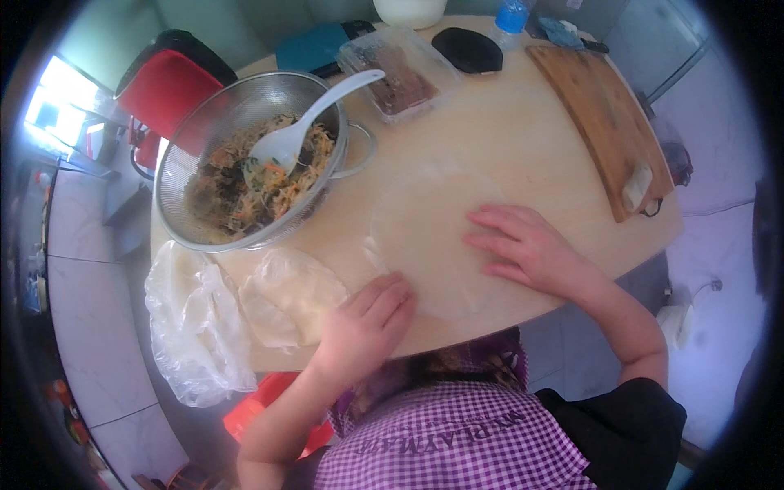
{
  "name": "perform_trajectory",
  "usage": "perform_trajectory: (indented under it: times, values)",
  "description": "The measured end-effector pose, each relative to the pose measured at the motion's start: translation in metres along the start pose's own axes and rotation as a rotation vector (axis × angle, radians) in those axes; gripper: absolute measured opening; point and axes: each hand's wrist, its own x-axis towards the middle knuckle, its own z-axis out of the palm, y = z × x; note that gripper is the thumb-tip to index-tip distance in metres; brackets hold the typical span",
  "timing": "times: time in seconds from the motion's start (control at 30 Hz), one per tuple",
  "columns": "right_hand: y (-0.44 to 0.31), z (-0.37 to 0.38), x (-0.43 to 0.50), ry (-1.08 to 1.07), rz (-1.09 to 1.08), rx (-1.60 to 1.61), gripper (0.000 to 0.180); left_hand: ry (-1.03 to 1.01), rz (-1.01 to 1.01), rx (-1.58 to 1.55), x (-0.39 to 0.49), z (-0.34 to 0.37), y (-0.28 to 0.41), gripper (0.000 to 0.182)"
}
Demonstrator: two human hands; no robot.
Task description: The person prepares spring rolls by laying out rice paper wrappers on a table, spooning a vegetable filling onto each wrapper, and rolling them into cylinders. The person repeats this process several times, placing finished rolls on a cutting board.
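A thin, translucent round sheet, which looks like a wrapper, lies flat on the wooden table before me. My right hand rests on its right side, palm down with fingers spread. At the sheet's lower left edge is my left hand, its fingers close together; whether they pinch the edge is hidden. Just left of that hand are pale, folded sheets, beside a clear plastic bag with more pale sheets in it. A steel mesh colander holds a shredded vegetable mix and a white ladle.
A clear plastic tub of brownish food stands behind the colander. Beyond it are a black dish and a water bottle. A wooden cutting board lies at the right, with a whitish piece on it. A red chair stands far left.
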Motion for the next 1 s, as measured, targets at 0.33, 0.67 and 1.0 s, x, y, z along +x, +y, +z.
perform_trajectory:
  times: [0.33,0.67,1.0]
  values:
    - [-0.007,-0.051,0.135,0.366,-0.162,-0.032,0.032,-0.003,-0.098,-0.01,-0.022,-0.035,0.004,0.038]
    - [-0.002,-0.025,0.244,0.116,-0.247,-0.239,0.03,-0.092,-0.202,0.064,-0.022,-0.017,0.001,0.038]
    - [-0.023,-0.055,0.268,-0.128,-0.123,-0.237,0.03,0.566,-0.781,-0.838,-0.04,-0.054,-0.013,0.04]
